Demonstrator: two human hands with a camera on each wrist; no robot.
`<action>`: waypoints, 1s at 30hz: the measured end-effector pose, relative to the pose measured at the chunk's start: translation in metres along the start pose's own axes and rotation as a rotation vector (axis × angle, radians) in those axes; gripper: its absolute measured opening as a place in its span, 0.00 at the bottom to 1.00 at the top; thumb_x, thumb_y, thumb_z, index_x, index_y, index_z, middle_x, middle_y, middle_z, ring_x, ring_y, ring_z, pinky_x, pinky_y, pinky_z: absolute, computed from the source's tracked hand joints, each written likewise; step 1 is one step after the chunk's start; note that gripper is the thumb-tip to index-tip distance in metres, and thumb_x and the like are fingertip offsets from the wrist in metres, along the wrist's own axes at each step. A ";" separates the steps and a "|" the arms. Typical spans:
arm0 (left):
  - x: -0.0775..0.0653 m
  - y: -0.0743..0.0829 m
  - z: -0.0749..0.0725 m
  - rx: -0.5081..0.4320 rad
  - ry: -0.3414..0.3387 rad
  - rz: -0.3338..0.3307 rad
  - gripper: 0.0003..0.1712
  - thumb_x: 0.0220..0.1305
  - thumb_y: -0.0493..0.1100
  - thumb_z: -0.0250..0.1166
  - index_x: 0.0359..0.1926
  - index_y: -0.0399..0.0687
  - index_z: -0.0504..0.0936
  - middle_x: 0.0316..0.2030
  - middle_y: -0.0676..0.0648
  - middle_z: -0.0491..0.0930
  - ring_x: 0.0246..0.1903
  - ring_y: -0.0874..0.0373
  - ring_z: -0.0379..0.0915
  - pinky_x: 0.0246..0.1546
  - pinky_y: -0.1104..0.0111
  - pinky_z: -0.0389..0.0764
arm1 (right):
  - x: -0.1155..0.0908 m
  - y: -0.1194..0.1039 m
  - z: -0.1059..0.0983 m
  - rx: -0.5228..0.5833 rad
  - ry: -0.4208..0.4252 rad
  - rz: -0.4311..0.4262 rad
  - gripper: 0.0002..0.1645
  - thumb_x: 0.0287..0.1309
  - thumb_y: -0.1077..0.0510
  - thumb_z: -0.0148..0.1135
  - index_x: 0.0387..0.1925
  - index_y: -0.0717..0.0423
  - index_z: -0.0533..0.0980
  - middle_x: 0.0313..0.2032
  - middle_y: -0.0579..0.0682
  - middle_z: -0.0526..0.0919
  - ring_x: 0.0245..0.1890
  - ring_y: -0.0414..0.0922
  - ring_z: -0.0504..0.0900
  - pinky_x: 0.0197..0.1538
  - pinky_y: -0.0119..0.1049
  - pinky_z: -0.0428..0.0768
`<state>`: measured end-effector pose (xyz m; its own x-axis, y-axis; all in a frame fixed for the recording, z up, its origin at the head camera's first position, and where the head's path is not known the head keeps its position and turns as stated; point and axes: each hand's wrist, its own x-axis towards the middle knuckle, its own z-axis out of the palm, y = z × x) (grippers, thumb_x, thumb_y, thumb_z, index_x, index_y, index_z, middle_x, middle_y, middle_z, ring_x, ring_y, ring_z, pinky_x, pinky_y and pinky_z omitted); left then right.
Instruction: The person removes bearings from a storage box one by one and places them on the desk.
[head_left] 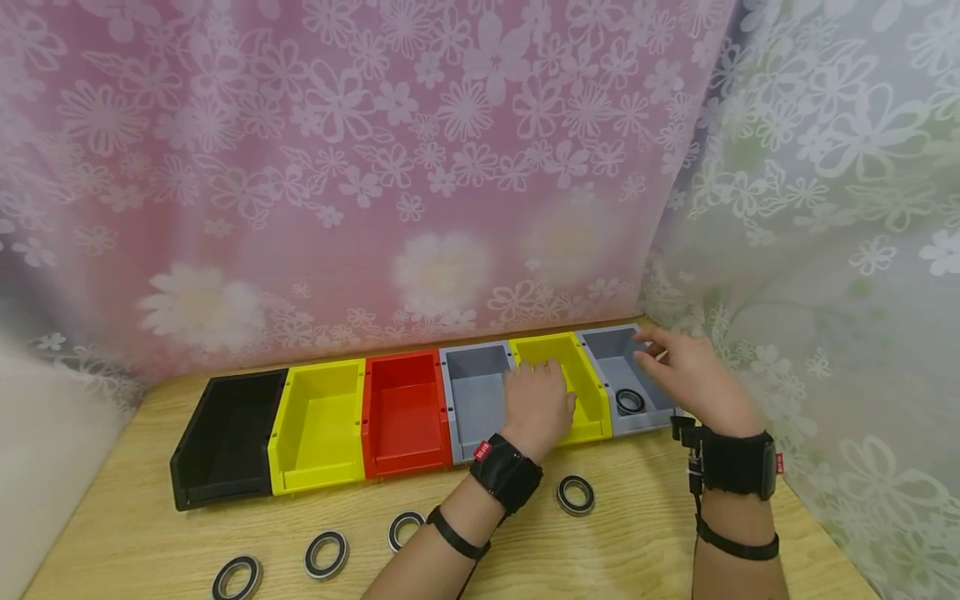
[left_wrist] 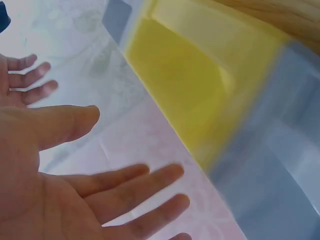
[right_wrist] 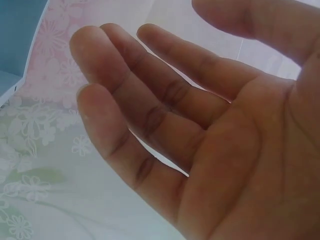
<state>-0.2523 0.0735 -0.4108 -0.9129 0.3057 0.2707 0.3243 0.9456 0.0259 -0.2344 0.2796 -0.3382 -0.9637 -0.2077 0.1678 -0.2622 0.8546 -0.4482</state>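
My left hand (head_left: 537,408) reaches over the right-hand yellow bin (head_left: 596,408), with its fingers extended and nothing in them. In the left wrist view, the palm and spread fingers (left_wrist: 125,195) of that hand show beside the yellow bin and a grey one. My right hand (head_left: 693,375) hovers at the right side of the end grey bin (head_left: 603,342), fingers loosely bent. Its palm (right_wrist: 230,150) is bare in the right wrist view. Inside that grey bin lies a ball bearing (head_left: 619,403) with a black seal and a metal rim.
Further left in the row come a grey bin (head_left: 480,396), a red bin (head_left: 405,417), another yellow bin (head_left: 318,425) and a black bin (head_left: 228,433). In front, several bearings lie on the wooden table (head_left: 637,533), one bearing (head_left: 589,497) near my left wrist. Floral curtains (head_left: 420,208) hang behind.
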 end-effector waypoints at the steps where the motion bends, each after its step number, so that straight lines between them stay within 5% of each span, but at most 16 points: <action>1: 0.004 0.004 -0.001 -0.017 -0.003 0.020 0.23 0.72 0.60 0.63 0.50 0.45 0.84 0.41 0.47 0.85 0.45 0.51 0.79 0.46 0.57 0.77 | 0.000 0.000 0.000 -0.001 -0.001 0.000 0.24 0.77 0.53 0.54 0.65 0.64 0.74 0.49 0.65 0.85 0.45 0.59 0.85 0.40 0.49 0.83; 5: 0.022 0.017 -0.003 -0.084 0.013 0.079 0.16 0.73 0.52 0.62 0.29 0.50 0.83 0.24 0.51 0.81 0.27 0.55 0.77 0.28 0.64 0.74 | 0.002 0.001 0.000 0.005 -0.011 0.008 0.24 0.77 0.53 0.54 0.65 0.64 0.74 0.49 0.65 0.85 0.43 0.58 0.85 0.39 0.48 0.82; 9: 0.038 0.031 0.000 -0.096 0.018 0.078 0.20 0.72 0.52 0.63 0.21 0.52 0.82 0.17 0.54 0.75 0.19 0.60 0.73 0.20 0.66 0.71 | 0.004 0.001 0.002 0.009 -0.021 0.007 0.24 0.78 0.53 0.55 0.66 0.64 0.73 0.50 0.66 0.84 0.42 0.57 0.85 0.39 0.48 0.82; 15: 0.045 0.054 0.007 -0.066 -0.097 0.077 0.19 0.74 0.56 0.61 0.28 0.55 0.86 0.23 0.55 0.80 0.25 0.59 0.78 0.38 0.60 0.78 | 0.005 0.002 0.004 0.007 -0.036 0.007 0.23 0.77 0.56 0.55 0.64 0.66 0.73 0.50 0.67 0.83 0.37 0.53 0.84 0.36 0.46 0.80; 20: 0.043 0.063 0.017 -0.014 -0.092 0.058 0.19 0.74 0.59 0.60 0.30 0.57 0.85 0.23 0.57 0.79 0.23 0.60 0.76 0.32 0.63 0.75 | 0.006 0.003 0.007 0.010 -0.045 0.028 0.23 0.75 0.59 0.51 0.64 0.68 0.73 0.48 0.68 0.83 0.26 0.46 0.77 0.30 0.41 0.73; 27: 0.045 0.067 0.027 0.062 -0.115 -0.032 0.34 0.70 0.68 0.60 0.64 0.50 0.79 0.28 0.55 0.86 0.26 0.60 0.82 0.40 0.60 0.81 | 0.011 0.004 0.013 0.020 -0.062 0.032 0.23 0.75 0.59 0.50 0.64 0.69 0.73 0.49 0.68 0.82 0.27 0.45 0.76 0.30 0.41 0.72; 30: 0.046 0.067 0.030 0.059 -0.128 -0.045 0.33 0.70 0.69 0.61 0.62 0.53 0.82 0.33 0.56 0.87 0.29 0.59 0.83 0.43 0.58 0.82 | 0.012 0.005 0.015 0.021 -0.069 0.030 0.23 0.76 0.58 0.51 0.64 0.69 0.73 0.49 0.68 0.83 0.28 0.47 0.78 0.30 0.41 0.74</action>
<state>-0.2802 0.1541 -0.4258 -0.9516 0.2711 0.1450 0.2708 0.9624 -0.0223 -0.2480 0.2741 -0.3513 -0.9722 -0.2149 0.0932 -0.2332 0.8509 -0.4707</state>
